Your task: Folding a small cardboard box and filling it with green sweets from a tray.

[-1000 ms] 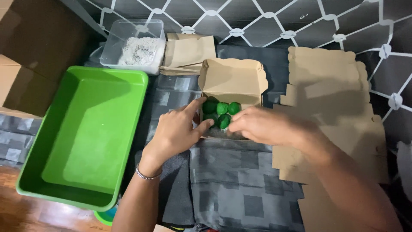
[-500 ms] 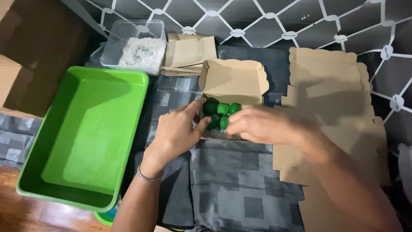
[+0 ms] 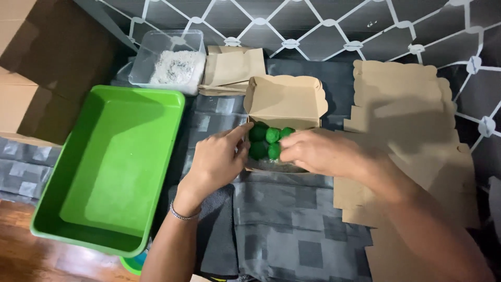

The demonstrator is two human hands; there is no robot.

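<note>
A small brown cardboard box (image 3: 284,99) lies open on a grey checked cloth, lid tipped back. Inside it sit several green balls (image 3: 266,142). My left hand (image 3: 216,162) rests against the box's left side, index finger pointing onto the nearest ball. My right hand (image 3: 318,152) covers the right half of the box, fingertips touching the balls; whether it grips one is hidden. A bracelet circles my left wrist.
A large green plastic tray (image 3: 109,167) lies to the left. A clear tub of white powder (image 3: 169,60) stands at the back. Flat cardboard box blanks (image 3: 412,104) are stacked on the right, more folded ones (image 3: 229,68) behind. A big cardboard carton (image 3: 31,73) at far left.
Both hands stay at the box; the right hand's fingers have shifted slightly left over the green balls. The box has not moved.
</note>
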